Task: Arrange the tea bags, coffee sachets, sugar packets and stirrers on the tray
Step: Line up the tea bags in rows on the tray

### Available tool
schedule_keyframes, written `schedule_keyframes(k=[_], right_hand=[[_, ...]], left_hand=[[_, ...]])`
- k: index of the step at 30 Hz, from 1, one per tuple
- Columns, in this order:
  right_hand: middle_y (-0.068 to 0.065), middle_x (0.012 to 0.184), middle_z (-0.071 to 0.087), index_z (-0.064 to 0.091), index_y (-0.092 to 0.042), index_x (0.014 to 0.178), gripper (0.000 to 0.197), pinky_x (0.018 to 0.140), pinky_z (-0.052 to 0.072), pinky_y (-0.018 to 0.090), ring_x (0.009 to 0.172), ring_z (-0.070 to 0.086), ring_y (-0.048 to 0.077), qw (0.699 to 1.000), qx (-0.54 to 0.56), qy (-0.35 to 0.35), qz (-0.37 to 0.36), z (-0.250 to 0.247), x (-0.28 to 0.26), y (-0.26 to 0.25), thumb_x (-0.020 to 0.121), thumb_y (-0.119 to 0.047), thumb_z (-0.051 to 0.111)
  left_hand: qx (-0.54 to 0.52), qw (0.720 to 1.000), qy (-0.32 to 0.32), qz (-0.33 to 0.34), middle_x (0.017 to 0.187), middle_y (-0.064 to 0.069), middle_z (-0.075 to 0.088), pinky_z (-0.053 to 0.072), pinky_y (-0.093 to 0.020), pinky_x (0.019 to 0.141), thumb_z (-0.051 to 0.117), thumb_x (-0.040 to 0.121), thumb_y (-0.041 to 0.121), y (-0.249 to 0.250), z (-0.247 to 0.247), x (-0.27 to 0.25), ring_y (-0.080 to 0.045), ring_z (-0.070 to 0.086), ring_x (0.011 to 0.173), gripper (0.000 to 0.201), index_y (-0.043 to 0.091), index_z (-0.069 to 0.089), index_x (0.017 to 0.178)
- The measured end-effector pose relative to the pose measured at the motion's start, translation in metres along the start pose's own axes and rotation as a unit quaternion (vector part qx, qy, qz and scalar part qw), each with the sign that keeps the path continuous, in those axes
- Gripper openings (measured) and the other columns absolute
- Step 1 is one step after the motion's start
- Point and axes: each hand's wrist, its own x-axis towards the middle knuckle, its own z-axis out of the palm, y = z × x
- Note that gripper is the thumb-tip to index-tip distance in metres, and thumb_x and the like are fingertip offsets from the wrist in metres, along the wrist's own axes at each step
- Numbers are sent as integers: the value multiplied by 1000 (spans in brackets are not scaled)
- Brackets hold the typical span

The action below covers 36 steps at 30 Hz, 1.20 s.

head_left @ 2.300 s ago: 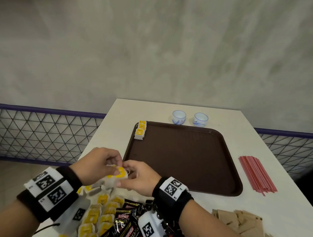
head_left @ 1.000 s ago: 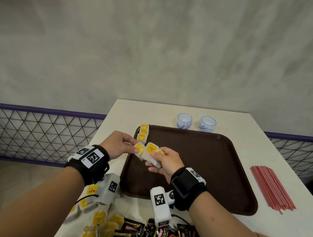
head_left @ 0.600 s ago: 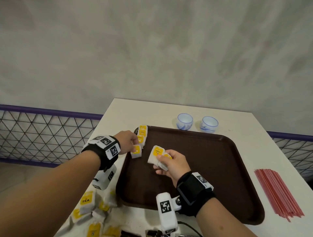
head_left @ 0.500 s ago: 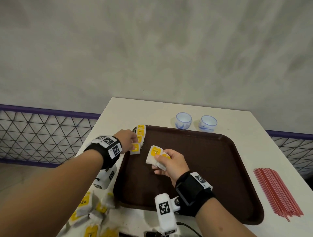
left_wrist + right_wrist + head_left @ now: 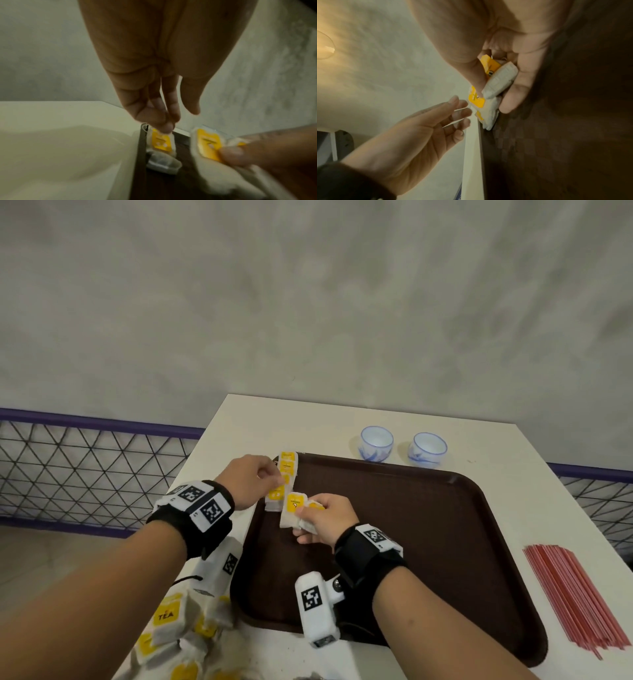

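Note:
A short row of yellow-labelled tea bags (image 5: 287, 467) lies along the far left corner of the brown tray (image 5: 445, 542). My left hand (image 5: 274, 479) reaches over the tray's left rim. Its straight fingers (image 5: 167, 126) touch the top of the nearest tea bag (image 5: 161, 141) in the row, with the thumb held apart. Just to the right, my right hand (image 5: 305, 513) hovers over the tray and pinches a few tea bags (image 5: 294, 506) between thumb (image 5: 478, 81) and fingers. In the right wrist view these held tea bags (image 5: 500, 77) show folded together.
A pile of loose tea bags (image 5: 171, 621) lies on the white table at the near left. Two small blue-and-white cups (image 5: 376, 441) stand beyond the tray. A bundle of red stirrers (image 5: 575, 594) lies to the right of the tray. A wire-mesh railing runs behind.
Both hands rose from the pile to the tray's far left corner. My left hand set one tea bag at the near end of the row. The right hand keeps its bags.

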Motion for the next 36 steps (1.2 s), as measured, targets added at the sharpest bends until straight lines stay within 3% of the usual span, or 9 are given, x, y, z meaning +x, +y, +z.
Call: schedule_keyframes(k=[4, 9, 13, 19, 21, 25, 28, 32, 36], right_hand=[[19, 81, 67, 59, -10, 84, 8, 50, 56, 27, 57, 64, 20, 1000, -25, -3, -5, 16, 9, -2, 90, -7, 64], [16, 75, 65, 62, -6, 91, 1, 48, 57, 27, 56, 64, 20, 999, -38, 18, -1, 23, 12, 2, 91, -6, 61], [12, 72, 62, 58, -12, 84, 11, 63, 60, 40, 61, 63, 23, 998, -38, 49, 4, 16, 13, 2, 91, -4, 59], [14, 103, 62, 56, -19, 93, 30, 67, 58, 34, 90, 65, 25, 999, -8, 44, -30, 10, 10, -3, 88, 9, 49], [10, 101, 59, 54, -20, 89, 37, 70, 59, 36, 93, 63, 27, 998, 17, 36, -44, 9, 6, -2, 85, 16, 49], [8, 94, 53, 46, -10, 104, 38, 71, 60, 36, 90, 61, 25, 997, 59, -1, -52, 13, -4, -3, 83, 21, 55], [14, 98, 53, 42, -10, 115, 48, 76, 59, 42, 95, 61, 29, 997, 67, -20, -44, 19, -8, -5, 82, 21, 57], [10, 87, 54, 40, -9, 124, 53, 81, 57, 46, 81, 62, 22, 996, 67, -39, -45, 20, -13, -3, 82, 18, 59], [8, 84, 54, 39, -6, 129, 55, 77, 59, 42, 79, 63, 20, 997, 59, -38, -39, 22, -14, -2, 83, 15, 62]], left_hand=[[36, 995, -88, -12, 81, -5, 69, 51, -25, 70, 69, 82, 23, -4, 6, -8, -13, 60, 69, 10, 20, 65, 91], [73, 996, -47, -23, 66, 7, 58, 40, -20, 66, 71, 79, 11, -11, 8, -6, -12, 57, 73, 13, 20, 63, 81], [128, 991, -39, -8, 84, 5, 58, 42, -25, 76, 73, 77, 14, -7, 12, -1, -15, 54, 85, 18, 17, 66, 93], [79, 996, 37, -9, 94, 0, 51, 39, -27, 74, 76, 75, 19, -8, 14, -1, -16, 51, 83, 30, 20, 54, 94], [56, 997, 50, 16, 92, 1, 53, 38, -25, 74, 71, 80, 26, -2, 10, -6, -12, 50, 78, 25, 19, 56, 98], [-61, 995, -81, 14, 83, 8, 61, 44, -23, 64, 72, 80, 29, 10, 8, -18, -10, 55, 68, 19, 27, 61, 95], [-28, 996, -86, 10, 79, 9, 62, 43, -22, 70, 75, 76, 19, 8, 7, -19, -11, 57, 75, 23, 30, 62, 91], [-35, 990, -135, -26, 95, 1, 64, 43, -22, 73, 73, 80, 20, 3, 3, -21, -13, 57, 82, 33, 21, 60, 110], [-68, 988, -137, -34, 82, -3, 65, 48, -27, 77, 72, 79, 10, -3, 2, -23, -17, 59, 77, 21, 22, 60, 92]])
